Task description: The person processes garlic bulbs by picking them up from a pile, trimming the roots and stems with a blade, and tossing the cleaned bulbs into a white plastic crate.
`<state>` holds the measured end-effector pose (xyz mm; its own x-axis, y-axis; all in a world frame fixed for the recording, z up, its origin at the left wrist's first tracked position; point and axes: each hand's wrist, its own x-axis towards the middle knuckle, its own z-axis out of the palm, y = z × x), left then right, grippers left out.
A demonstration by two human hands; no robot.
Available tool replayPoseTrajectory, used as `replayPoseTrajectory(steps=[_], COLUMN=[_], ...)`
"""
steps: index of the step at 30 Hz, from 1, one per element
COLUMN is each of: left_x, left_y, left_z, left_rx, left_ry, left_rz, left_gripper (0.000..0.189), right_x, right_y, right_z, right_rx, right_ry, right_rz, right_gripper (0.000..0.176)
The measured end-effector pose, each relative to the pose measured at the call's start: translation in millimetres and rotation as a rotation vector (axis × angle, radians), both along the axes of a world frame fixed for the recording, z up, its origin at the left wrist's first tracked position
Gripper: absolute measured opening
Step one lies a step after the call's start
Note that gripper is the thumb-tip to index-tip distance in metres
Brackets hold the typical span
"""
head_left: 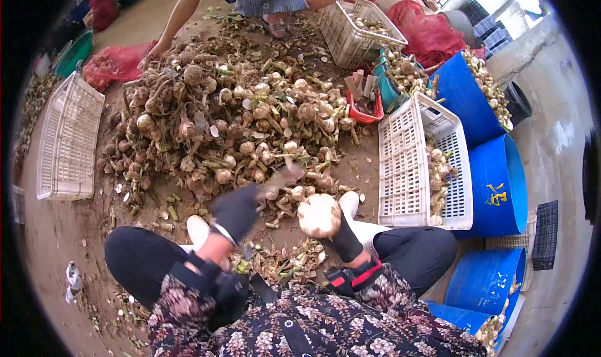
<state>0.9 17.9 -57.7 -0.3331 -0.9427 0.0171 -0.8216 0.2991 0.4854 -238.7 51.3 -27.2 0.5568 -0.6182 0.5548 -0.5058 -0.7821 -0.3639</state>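
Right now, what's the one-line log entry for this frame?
left hand: gloved, blurred, at garlic pile | right hand: holding garlic bulb | white crate: right of pile, part-filled

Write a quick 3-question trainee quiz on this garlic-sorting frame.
1. True or false: the right hand holds a garlic bulb.
2. Which does the left hand reach toward? A) a blue barrel B) the garlic pile C) a red basket
3. Fill in: the white crate on the person's right holds ___.
Key: 1 true; 2 B; 3 garlic bulbs.
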Motion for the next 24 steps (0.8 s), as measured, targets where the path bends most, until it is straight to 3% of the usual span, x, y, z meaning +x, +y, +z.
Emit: replayPoseTrajectory(steps=[1,2,3,4,6,8,10,12,13,14,16,18,20,21,22,23,24], left_x=[19.1,28.2,26.2,22.5,2.8,-15.3,-27.5,-27.8,-27.7,-28.0,-26.5,-27.8,-30.3,-32.6,-29.7,-29.7,-29.1], left_y=[-10.8,-22.7,-22.0,-17.1,-13.9,1.8,14.1,16.6,16.8,18.1,18.6,24.2,27.2,28.8,30.6,31.2,32.4], left_z=[-0.9,2.2,6.8,18.9,49.2,64.3,83.1,67.1,70.1,73.0,77.9,78.5,77.8,78.9,94.9,87.0,85.0], left_rx=[0.212,0.416,0.264,0.251,0.517,0.807,0.895,1.019,0.976,0.942,0.898,0.846,0.769,0.77,0.735,0.473,0.229], left_ry=[-0.088,-0.173,-0.02,-0.042,0.675,1.047,0.96,1.089,1.088,1.086,1.043,1.007,1.066,1.033,0.962,0.917,0.85], left_rz=[0.077,0.152,0.186,0.169,0.253,0.246,0.112,0.101,0.053,0.009,-0.006,-0.012,0.021,0.055,0.074,-0.014,-0.079], left_gripper=[0.027,0.03,0.034,0.034,0.028,0.033,0.034,0.037,0.039,0.041,0.045,0.046,0.048,0.051,0.053,0.056,0.056], right_x=[12.1,7.1,3.6,6.6,-3.9,1.6,20.2,9.6,16.6,7.3,9.3,10.1,9.4,-2.0,2.1,6.2,-7.1], right_y=[-0.8,5.4,17.7,23.8,-1.9,1.2,10.7,5.1,9.2,4.9,2.5,9.8,-3.6,-11.8,-6.2,-1.4,-5.6], right_z=[57.8,52.6,37.9,25.8,21.0,8.1,41.6,7.9,40.7,14.5,15.3,22.4,-3.8,-26.2,1.4,19.5,-8.7], right_rx=[0.513,0.503,0.648,0.759,0.004,0.095,0.684,0.44,0.89,0.618,0.502,0.525,0.329,0.336,0.419,0.447,0.638], right_ry=[0.58,0.584,0.038,-0.534,0.314,0.107,-0.035,0.067,-0.206,0.049,0.299,0.299,-0.01,0.031,-0.126,-0.248,-0.439], right_rz=[0.024,0.021,-0.051,-0.119,0.013,0.053,-0.148,-0.083,-0.079,-0.137,-0.291,-0.426,-0.382,-0.4,-0.371,-0.427,-0.484], right_gripper=[0.027,0.027,0.025,0.024,0.025,0.028,0.033,0.04,0.044,0.045,0.051,0.061,0.071,0.07,0.073,0.067,0.056])
